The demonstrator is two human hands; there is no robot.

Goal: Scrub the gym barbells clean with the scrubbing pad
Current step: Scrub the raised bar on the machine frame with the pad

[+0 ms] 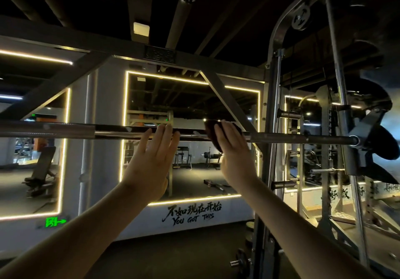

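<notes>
A long steel barbell [65, 129] runs level across the view at head height, its right end seated in a rack fitting [363, 146]. My left hand [151, 159] reaches up to the bar's middle with its fingers hooked over the top. Just to the right, my right hand [233, 148] holds a dark scrubbing pad [213, 131] wrapped against the bar, fingers laid over the pad. Much of the pad is hidden behind that hand.
The rack's dark frame beams [225, 96] cross above and behind the bar. Steel guide rods and uprights [342, 109] stand at the right. Lit mirrors [190, 140] line the wall ahead. A bench [41, 170] stands at the left. Small weight plates [242, 261] lie on the floor.
</notes>
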